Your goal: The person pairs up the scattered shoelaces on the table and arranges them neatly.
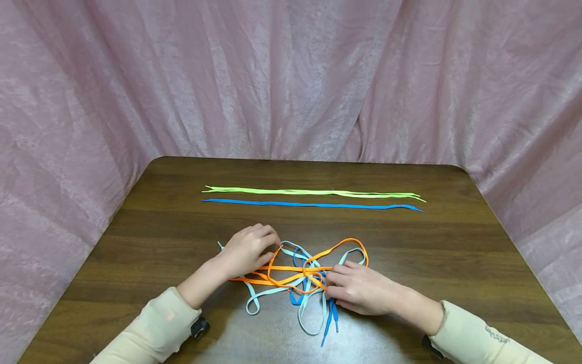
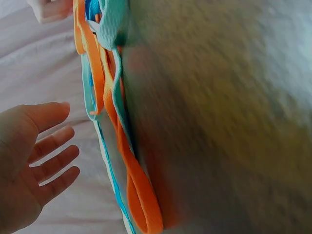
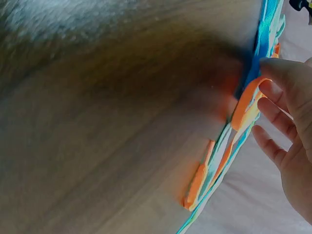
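Cream-coloured cloth sleeves reach in from 7 and 5 o'clock in the head view. Between the bare left hand and bare right hand lies a tangle of flat woven laces, orange, pale blue and blue, on the brown wood-grained table. Loose blue ends poke out towards 6 o'clock, probably the easiest hold. Straight yellow-green laces and a straight blue lace lie at 12 o'clock.

Left wrist view: the left hand, at 8 o'clock, has its fingers spread and released. An orange loop points to 6 o'clock, seemingly light, limp, unbreakable.

Right wrist view: at 3 o'clock, the right hand's fingers bend loosely beside the strands; whether they pinch one, I cannot tell. Crossings would likely snag.
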